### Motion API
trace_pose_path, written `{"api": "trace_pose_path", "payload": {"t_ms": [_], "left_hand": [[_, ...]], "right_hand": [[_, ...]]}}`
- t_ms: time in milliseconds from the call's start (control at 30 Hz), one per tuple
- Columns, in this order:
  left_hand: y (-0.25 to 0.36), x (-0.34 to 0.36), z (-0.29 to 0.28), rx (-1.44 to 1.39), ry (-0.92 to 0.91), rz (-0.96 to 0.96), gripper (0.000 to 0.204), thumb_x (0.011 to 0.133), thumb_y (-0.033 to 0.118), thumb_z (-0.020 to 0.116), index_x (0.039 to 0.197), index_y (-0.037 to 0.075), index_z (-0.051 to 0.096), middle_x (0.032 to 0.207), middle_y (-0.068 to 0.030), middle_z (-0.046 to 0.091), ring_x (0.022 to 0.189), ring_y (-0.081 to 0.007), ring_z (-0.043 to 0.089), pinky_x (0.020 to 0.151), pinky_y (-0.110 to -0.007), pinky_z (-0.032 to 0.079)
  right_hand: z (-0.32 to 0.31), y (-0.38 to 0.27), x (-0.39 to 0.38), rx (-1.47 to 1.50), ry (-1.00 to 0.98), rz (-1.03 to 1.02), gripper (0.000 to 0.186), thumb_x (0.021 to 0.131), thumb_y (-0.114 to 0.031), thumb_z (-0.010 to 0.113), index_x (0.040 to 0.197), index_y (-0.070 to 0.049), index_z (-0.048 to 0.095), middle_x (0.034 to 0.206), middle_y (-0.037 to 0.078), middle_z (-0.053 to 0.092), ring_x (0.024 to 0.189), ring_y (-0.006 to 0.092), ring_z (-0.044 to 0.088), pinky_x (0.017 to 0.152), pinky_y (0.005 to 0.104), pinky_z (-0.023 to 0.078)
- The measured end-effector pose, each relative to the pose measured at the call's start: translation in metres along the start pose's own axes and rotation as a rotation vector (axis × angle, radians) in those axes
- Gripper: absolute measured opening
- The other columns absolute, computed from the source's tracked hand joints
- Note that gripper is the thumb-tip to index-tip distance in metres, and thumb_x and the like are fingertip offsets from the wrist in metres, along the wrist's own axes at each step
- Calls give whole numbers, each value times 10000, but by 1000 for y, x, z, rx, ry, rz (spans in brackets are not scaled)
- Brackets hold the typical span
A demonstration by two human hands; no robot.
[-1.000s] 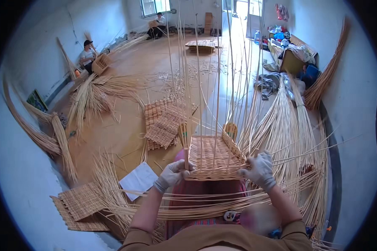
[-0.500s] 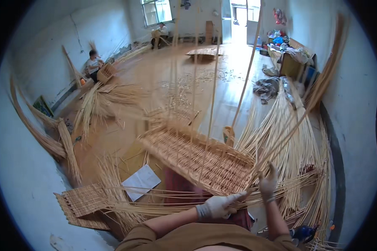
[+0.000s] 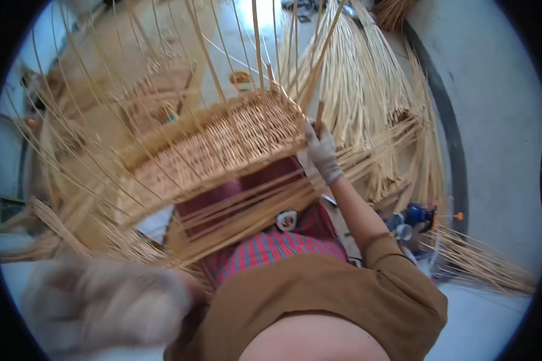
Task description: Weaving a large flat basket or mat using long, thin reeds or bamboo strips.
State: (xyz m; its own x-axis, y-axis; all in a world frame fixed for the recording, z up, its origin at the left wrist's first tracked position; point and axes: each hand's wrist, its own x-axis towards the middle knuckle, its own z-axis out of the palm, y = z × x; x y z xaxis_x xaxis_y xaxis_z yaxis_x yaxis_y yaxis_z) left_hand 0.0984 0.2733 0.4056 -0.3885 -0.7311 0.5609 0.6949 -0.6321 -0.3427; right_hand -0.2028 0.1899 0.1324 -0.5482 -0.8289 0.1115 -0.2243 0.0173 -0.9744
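Observation:
A half-woven wicker basket [image 3: 217, 144] lies tilted over my lap, with long upright stakes rising from its edges. My right hand [image 3: 323, 153], in a pale glove, is closed around the basket's right end, beside a short wooden peg [image 3: 320, 114]. Down at the lower left, my left hand [image 3: 114, 301] is a large grey-white smear of motion, apart from the basket; its fingers cannot be made out. A bundle of thin rods [image 3: 241, 222] runs across my knees between the basket and the striped red cloth [image 3: 277, 245] on my lap.
Long pale rods [image 3: 361, 78] are spread on the floor at the right, beside the wall [image 3: 494, 102]. A dark blue object [image 3: 417, 215] stands near my right elbow, with more rods [image 3: 482, 259] behind it. Beyond the basket lie another woven piece [image 3: 159, 90] and an orange-yellow round item [image 3: 241, 78].
The view has tilted down and swung right. My left hand has left the basket's near corner for the lower left. My right hand has moved from the gathered stakes to the basket's right end.

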Motion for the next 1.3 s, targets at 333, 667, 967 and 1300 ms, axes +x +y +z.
{"api": "trace_pose_path", "payload": {"t_ms": [333, 667, 967, 1300], "left_hand": [[88, 22, -99, -3575, -283, 30, 239, 926, 37, 651, 1162, 20, 688, 1110, -149, 703, 1054, -279, 679, 1014, -391, 474], [81, 81, -164, -3403, 421, 182, 228, 954, 134, 608, 1158, 125, 711, 932, -124, 700, 850, -273, 692, 747, -370, 517], [265, 163, -185, -2708, 366, -27, 246, 940, 350, 616, 1105, 196, 715, 925, -126, 722, 792, -347, 673, 743, -479, 506], [438, 60, -144, -2261, -885, 521, 479, 1022, 520, 309, 1398, 318, 527, 1446, -90, 535, 1273, -350, 565, 1050, -558, 399]], "right_hand": [[0, -25, -9, -66, -13, 69, 405, 946, -429, 672, 1001, -30, 629, 846, 125, 609, 779, 239, 580, 743, 372, 488], [35, -30, 23, -257, -153, 132, 447, 858, -401, 758, 992, 14, 660, 824, 98, 679, 766, 180, 626, 747, 348, 504], [27, 26, 39, -114, -160, 165, 429, 882, -384, 748, 1077, -7, 691, 935, 65, 701, 860, 134, 628, 803, 305, 509], [34, 64, 69, 64, -204, 170, 284, 934, -307, 736, 1004, -52, 635, 885, 5, 646, 817, 101, 577, 774, 264, 487]]}}
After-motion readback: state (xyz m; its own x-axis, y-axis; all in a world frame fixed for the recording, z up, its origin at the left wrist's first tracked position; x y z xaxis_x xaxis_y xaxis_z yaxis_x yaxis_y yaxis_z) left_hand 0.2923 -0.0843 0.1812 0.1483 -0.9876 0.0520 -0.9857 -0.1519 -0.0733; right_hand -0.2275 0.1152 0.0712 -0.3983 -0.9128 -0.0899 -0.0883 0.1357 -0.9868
